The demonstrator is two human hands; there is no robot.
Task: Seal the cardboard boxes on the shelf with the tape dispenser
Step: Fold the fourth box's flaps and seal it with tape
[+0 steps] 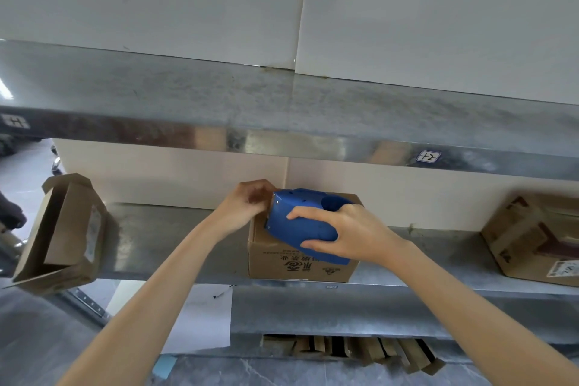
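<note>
A small cardboard box [282,263] with printed characters stands at the front of the metal shelf [175,238], in the middle. A blue tape dispenser [300,219] lies on top of the box, and my right hand [341,232] grips it from the right. My left hand [247,204] is at the dispenser's front end, over the box's far left corner, fingers curled and pinching there; the tape itself is too small to make out.
An open cardboard box [62,235] lies tipped on its side at the shelf's left end. Another closed box [532,238] sits at the right. An upper shelf [282,122] overhangs. Flattened cardboard pieces [360,351] and a white sheet [200,320] lie below.
</note>
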